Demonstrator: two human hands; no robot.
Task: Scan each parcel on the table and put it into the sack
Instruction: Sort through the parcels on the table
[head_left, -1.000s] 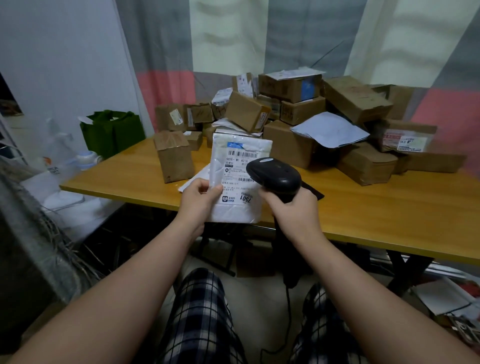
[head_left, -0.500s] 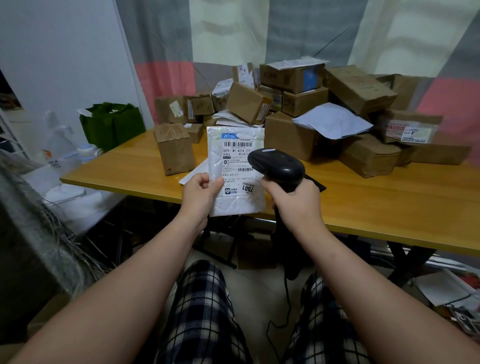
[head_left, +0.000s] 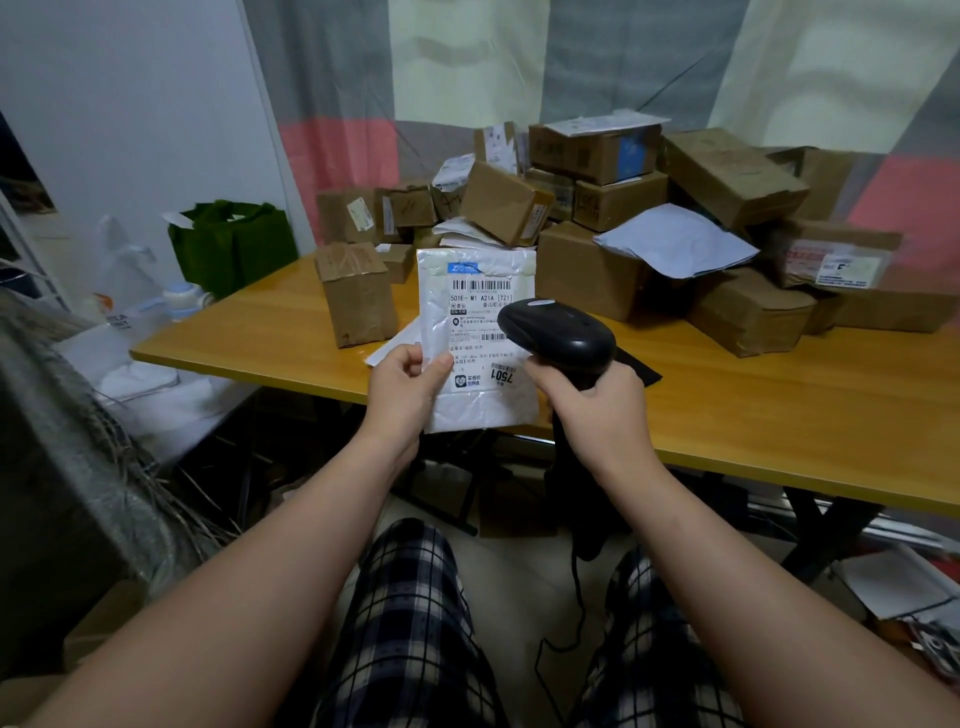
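Both hands are busy at the centre of the frame. The left hand (head_left: 402, 387) pinches the lower left edge of a white plastic parcel (head_left: 478, 332) between thumb and fingers, holding it upright over the near table edge. The right hand (head_left: 597, 410) is wrapped round the grip of a black handheld scanner (head_left: 558, 335), whose head overlaps the parcel's right side. The parcel's label carries a barcode at the top, the line "501E- M1 A21A [TZ1]" beneath it, and "7501" near the bottom; the smaller print is too fine to read. Just behind, on the wooden table (head_left: 779, 405), stands a taped brown box (head_left: 356, 293). Further back, upper middle and right, lies a heap of cardboard boxes (head_left: 587, 270) with a grey mailer (head_left: 675, 241) draped over it. A green bag (head_left: 234, 244) shows in the upper left, beside the table's far corner
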